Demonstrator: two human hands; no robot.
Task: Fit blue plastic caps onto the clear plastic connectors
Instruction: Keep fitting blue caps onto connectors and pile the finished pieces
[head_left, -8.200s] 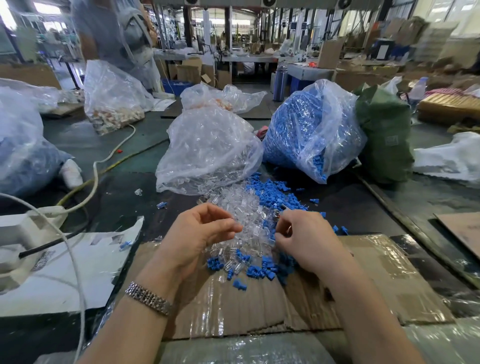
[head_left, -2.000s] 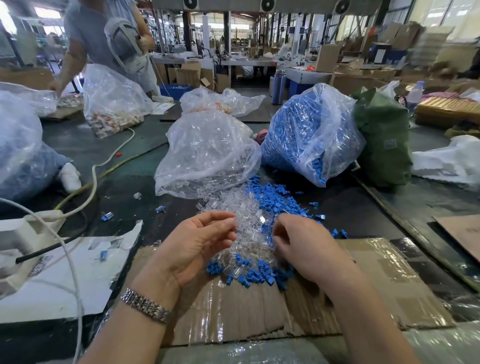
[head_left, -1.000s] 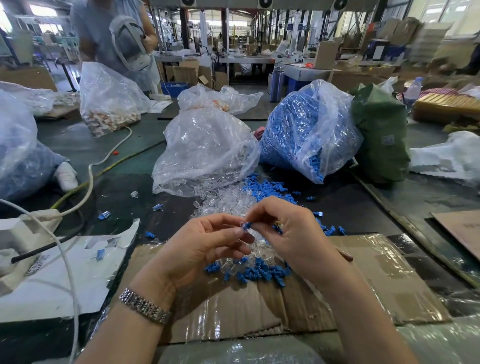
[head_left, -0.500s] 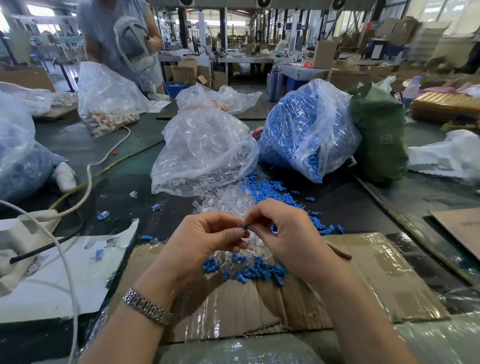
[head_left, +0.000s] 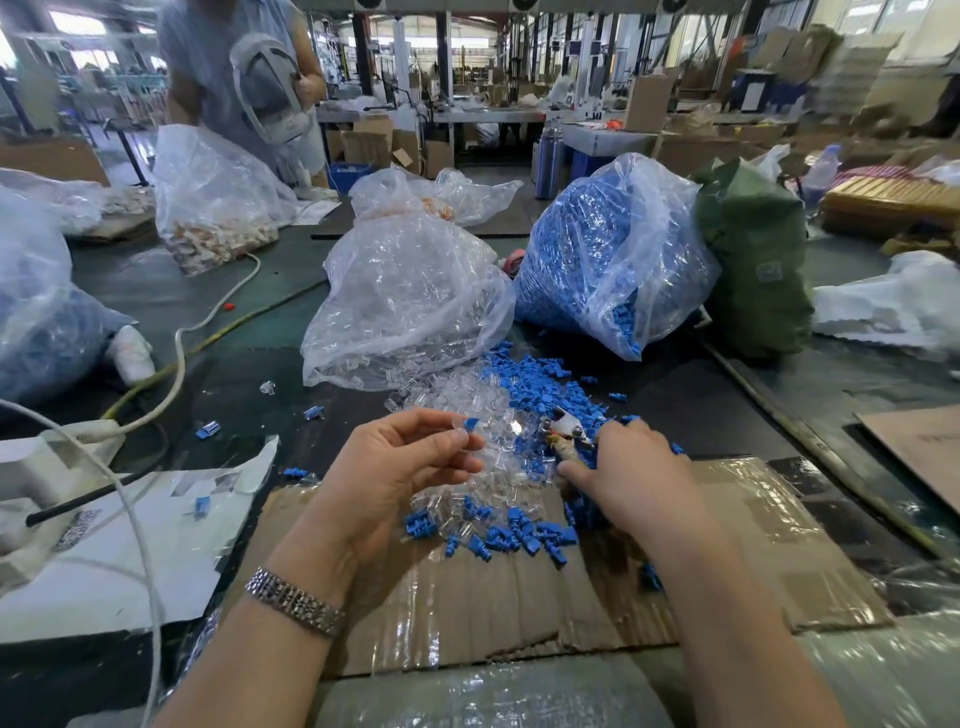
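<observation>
Blue caps (head_left: 582, 249) fill right bag (head_left: 670, 249), connectors (head_left: 410, 296) left bag (head_left: 363, 332)

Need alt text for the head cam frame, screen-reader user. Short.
A person's left hand pinches a clear connector with a blue cap above a cardboard sheet, while the right hand reaches into a mixed pile of loose blue caps and clear connectors. Behind sit a bag of clear parts and a bag of blue caps.

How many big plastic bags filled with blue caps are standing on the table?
2. One bag of blue caps stands right of centre, beside the bag of clear connectors. Another bluish bag sits at the left edge, partly cut off; its contents are blurred. More may be hidden.
</observation>
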